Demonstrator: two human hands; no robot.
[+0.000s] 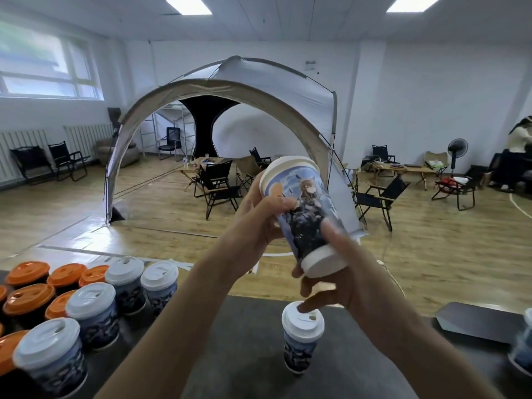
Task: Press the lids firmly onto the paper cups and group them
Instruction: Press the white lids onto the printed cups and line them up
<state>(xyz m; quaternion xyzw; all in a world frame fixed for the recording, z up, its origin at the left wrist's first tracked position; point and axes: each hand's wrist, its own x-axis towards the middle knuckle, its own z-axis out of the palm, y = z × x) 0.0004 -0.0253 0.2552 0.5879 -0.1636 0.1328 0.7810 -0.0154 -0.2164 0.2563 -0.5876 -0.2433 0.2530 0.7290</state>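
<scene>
I hold a printed paper cup [302, 214] up in the air, tilted, with its mouth up and to the left and its white base down and to the right. No lid shows on it. My left hand [256, 223] grips its upper side, thumb across the print. My right hand [351, 272] grips round the base, with one finger pointing down. Right under that finger stands a white-lidded cup [300, 338] on the dark table [230, 355]. Several lidded cups are grouped at the left, some with white lids [92, 312] and some with orange lids [28, 300].
Another cup [522, 349] is cut off by the right edge, beside a flat dark slab [483, 321]. Beyond the table lie a wooden floor, a dome tent [224, 90], folding chairs and a person [518, 156] at the far right.
</scene>
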